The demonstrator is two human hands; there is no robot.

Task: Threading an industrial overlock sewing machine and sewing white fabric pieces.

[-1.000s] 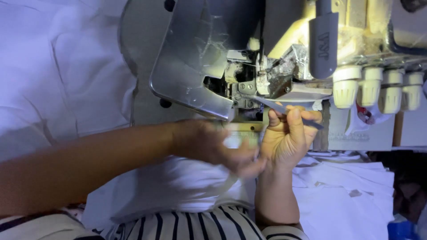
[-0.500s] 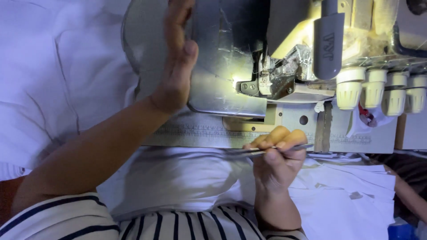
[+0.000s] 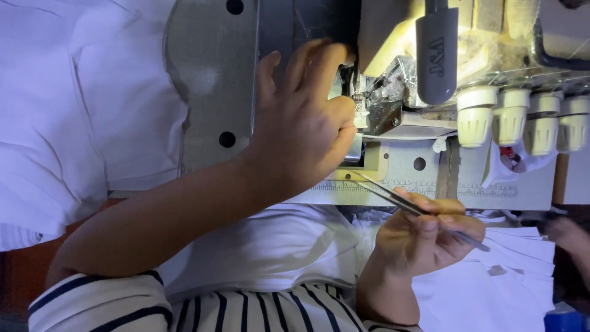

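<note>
A pair of slim metal tweezers (image 3: 405, 203) lies slanted across the lower middle of the frame, its pointed tips up and to the left near the machine's pale front plate, its back end down to the right. The overlock sewing machine (image 3: 393, 92) fills the upper centre and right: grey metal cover, cream body, a row of pale ribbed knobs at right.
</note>
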